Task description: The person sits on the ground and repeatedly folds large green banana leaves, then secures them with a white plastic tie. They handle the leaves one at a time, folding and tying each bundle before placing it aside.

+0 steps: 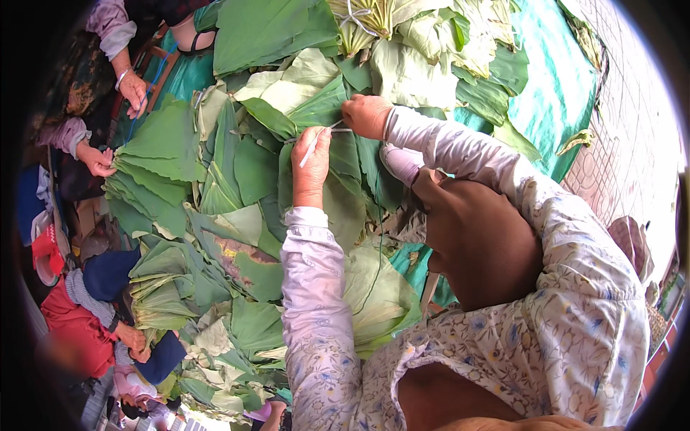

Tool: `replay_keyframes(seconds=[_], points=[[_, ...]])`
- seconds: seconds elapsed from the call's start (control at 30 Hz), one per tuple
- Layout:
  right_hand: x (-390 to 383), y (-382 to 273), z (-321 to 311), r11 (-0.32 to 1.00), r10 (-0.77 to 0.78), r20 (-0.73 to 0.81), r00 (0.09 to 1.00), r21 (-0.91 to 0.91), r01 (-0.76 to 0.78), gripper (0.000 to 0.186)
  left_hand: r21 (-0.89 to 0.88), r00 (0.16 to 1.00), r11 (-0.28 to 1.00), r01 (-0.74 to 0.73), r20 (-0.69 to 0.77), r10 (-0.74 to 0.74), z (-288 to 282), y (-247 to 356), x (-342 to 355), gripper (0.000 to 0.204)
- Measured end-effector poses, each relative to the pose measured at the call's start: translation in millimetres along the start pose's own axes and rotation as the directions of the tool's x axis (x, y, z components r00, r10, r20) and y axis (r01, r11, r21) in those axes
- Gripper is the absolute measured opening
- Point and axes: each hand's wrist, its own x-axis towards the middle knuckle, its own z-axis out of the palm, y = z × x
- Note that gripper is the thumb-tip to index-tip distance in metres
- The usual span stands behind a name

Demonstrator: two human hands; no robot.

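My left hand (311, 156) is closed, with a white tie string (309, 149) pinched under the thumb and its loose end lying along the fingers. Just to the right and slightly farther, my right hand (367, 116) is curled shut at the string's other end, its fingertips partly hidden. Between the two hands the string crosses over a bundle of folded green lotus leaves (323, 106). Paler leaf undersides fan out at its far left. More large leaves (339, 201) lie beneath my hands and wrists.
Leaf stacks cover a green tarp (552, 86). A tied bundle (356, 20) lies at the far side. To the left, a co-worker's hands (95, 158) hold leaves and a blue cord (147, 90). Another person's hands (134, 340) work lower left. My shoe (402, 161) stands close by my right forearm.
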Motion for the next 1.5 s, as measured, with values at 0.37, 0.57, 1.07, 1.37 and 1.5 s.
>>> replay_keyframes(seconds=[0.37,0.57,1.07,1.37,1.5], points=[[-5,-4,-1,0.732,-0.309,-0.264,0.913,0.547,0.406,0.026,0.250,0.970,0.937,-0.245,0.056,0.239,-5,5,7,0.008],[-11,-13,-10,0.920,-0.208,-0.092,0.974,0.320,0.227,0.017,-0.088,0.995,0.992,0.093,-0.018,-0.095,-11,7,3,0.014],[5,-23,10,0.865,-0.379,-0.159,0.911,0.287,0.410,0.017,0.051,0.995,0.997,0.058,0.074,-0.062,-33,1,3,0.008],[13,-27,15,0.886,-0.275,-0.235,0.932,0.315,0.341,0.016,0.688,0.826,0.615,-0.384,-0.042,0.563,-18,26,2,0.014],[15,-25,15,0.884,-0.239,-0.185,0.953,0.366,0.293,0.016,0.456,0.883,0.826,-0.331,-0.159,0.442,-7,8,3,0.012]])
